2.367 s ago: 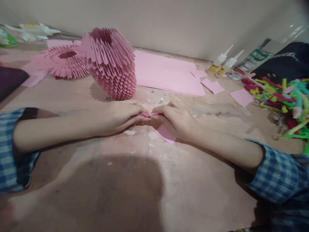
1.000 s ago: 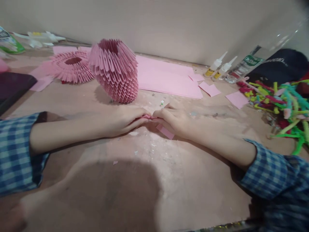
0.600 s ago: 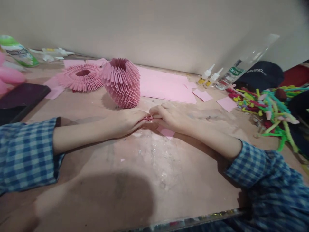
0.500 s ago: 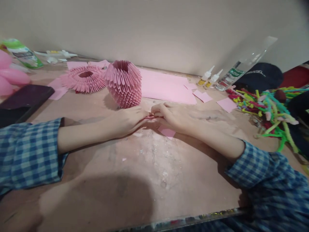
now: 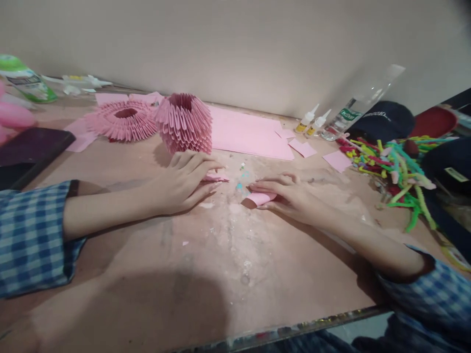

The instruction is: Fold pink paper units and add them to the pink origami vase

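Note:
My left hand [image 5: 186,184] rests low over the table in front of the paper vase. Between its thumb and fingers is a small folded pink paper piece [image 5: 218,179], partly hidden by the hand. To the right, my right hand [image 5: 290,196] pinches a small pink paper slip [image 5: 261,197], which curls up off the table. A gap of bare tabletop lies between the hands. Behind my left hand stands a vase of stacked pink folded paper [image 5: 186,125]. Left of it lies a pleated pink paper ring [image 5: 127,120].
Pink sheets [image 5: 250,132] lie behind the hands, with small pink squares [image 5: 336,161] to their right. Two glue bottles [image 5: 308,119], a clear plastic bottle [image 5: 348,117], caps [image 5: 384,120] and colourful pipe cleaners [image 5: 397,166] fill the right. A dark phone-like slab [image 5: 35,152] and a green-white can [image 5: 27,81] are left.
My hands have drawn apart. The folded piece stays in my left hand, while my right hand has let it go and taken hold of the slip that lay beneath it.

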Demonstrator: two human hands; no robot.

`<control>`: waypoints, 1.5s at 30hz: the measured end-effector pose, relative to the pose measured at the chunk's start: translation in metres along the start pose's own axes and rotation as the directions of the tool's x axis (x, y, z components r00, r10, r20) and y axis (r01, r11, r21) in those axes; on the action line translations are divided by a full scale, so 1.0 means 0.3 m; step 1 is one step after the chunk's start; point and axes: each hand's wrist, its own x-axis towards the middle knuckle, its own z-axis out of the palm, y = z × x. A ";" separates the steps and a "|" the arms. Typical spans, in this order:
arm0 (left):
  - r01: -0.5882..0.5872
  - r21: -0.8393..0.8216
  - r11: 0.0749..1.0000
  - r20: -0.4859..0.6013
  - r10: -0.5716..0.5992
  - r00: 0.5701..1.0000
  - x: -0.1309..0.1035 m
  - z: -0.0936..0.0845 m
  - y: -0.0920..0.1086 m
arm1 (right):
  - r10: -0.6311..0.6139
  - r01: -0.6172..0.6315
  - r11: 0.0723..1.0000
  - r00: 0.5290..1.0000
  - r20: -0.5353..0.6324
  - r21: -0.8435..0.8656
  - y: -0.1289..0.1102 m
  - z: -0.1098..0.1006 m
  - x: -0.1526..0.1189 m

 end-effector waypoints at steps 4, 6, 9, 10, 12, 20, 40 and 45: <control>-0.084 -0.006 0.996 -0.120 0.082 0.989 -0.016 0.008 -0.007 | -0.008 0.019 0.994 0.995 -0.102 0.104 -0.035 0.004 0.060; -0.148 -0.020 0.989 -0.203 0.141 0.969 -0.021 0.017 -0.013 | 0.010 0.026 0.951 0.993 -0.116 0.307 -0.069 0.017 0.114; -0.239 -0.032 0.971 -0.268 0.222 0.938 -0.022 0.020 -0.022 | -0.010 0.024 0.705 1.000 -0.024 0.709 -0.107 0.072 0.197; -0.257 -0.045 0.965 -0.255 0.238 0.937 -0.020 0.015 -0.023 | -0.015 0.010 0.644 1.000 -0.001 0.765 -0.113 0.095 0.220; -0.266 -0.076 0.961 -0.201 0.247 0.948 -0.011 0.001 -0.024 | -0.058 -0.005 0.609 0.997 0.050 0.793 -0.115 0.131 0.253; -0.258 0.047 0.965 -0.159 0.262 0.952 0.012 -0.010 -0.023 | -0.014 -0.032 0.467 0.999 0.044 0.883 -0.100 0.141 0.256; -0.142 -0.005 0.990 -0.166 0.140 0.976 0.022 -0.011 -0.006 | 0.106 0.090 0.275 0.987 -0.123 0.957 -0.106 0.169 0.265; -0.168 -0.137 0.976 -0.167 0.144 0.975 0.029 -0.008 -0.012 | 0.163 0.010 0.281 0.985 -0.058 0.960 -0.115 0.140 0.262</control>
